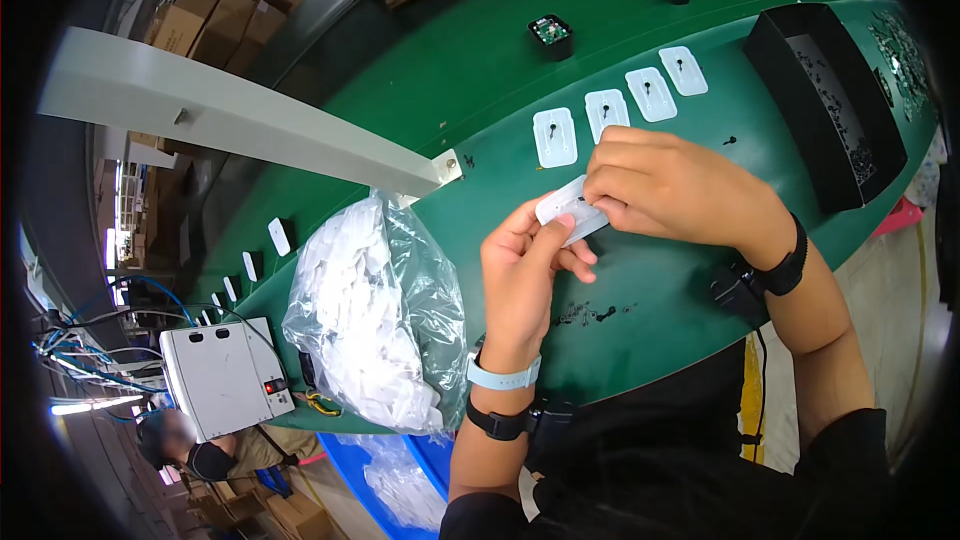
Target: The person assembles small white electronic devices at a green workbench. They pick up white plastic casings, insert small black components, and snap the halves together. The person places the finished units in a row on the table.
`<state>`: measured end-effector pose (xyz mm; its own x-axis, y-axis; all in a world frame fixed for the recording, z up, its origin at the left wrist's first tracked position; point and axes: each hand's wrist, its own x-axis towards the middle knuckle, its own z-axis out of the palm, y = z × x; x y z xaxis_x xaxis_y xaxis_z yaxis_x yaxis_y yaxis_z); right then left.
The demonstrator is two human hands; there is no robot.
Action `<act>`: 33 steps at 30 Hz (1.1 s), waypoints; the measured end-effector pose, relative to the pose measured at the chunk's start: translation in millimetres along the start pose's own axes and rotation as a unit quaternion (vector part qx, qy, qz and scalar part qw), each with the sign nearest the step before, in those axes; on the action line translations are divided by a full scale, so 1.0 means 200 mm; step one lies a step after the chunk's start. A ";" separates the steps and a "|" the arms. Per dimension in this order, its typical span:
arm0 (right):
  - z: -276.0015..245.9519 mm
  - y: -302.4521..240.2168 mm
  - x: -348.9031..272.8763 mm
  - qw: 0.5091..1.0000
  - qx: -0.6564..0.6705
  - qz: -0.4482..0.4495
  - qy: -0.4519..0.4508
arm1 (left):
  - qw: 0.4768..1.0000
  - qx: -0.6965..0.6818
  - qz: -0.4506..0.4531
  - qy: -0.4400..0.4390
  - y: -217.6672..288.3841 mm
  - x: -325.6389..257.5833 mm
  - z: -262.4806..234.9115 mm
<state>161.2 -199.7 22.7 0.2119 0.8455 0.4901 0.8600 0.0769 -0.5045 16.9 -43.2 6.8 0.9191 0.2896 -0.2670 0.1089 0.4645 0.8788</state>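
Between the thumb and fingers of my left hand [522,275] is a white plastic cover [566,202], tilted up off the table. My right hand [668,183] is closed in a pinch at the cover's face, its fingertips touching it. A small dark spot shows by those fingertips; whatever they grip is mostly hidden. Just beyond my hands, several similar white covers [556,148] lie in a slanting row, each with a small black part on it. Loose small black parts [590,315] are scattered on the green table near my left wrist.
A clear bag of white covers [350,315] stands left of my left hand. To the right is a black tray [835,110] of small black parts. Black housings with circuit boards [551,36] line the far green surface. A pale metal beam [250,125] crosses at upper left; a person sits beyond.
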 end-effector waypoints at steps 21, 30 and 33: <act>-0.01 -0.04 0.00 0.998 -0.047 -0.015 -0.038 | 0.997 0.053 0.044 0.021 -0.05 0.02 0.00; 0.02 -0.03 0.01 0.977 0.163 0.131 0.048 | 0.990 0.086 0.109 0.006 -0.06 0.02 0.01; -0.01 -0.01 0.00 0.949 0.253 0.186 -0.011 | 0.983 0.122 0.138 0.002 -0.08 0.01 0.02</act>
<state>159.5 -200.9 24.9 0.4434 0.8739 0.1991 0.3929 0.0102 -0.9195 19.2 -53.3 -7.3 0.9249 0.3802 -0.0064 -0.0562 0.1533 0.9866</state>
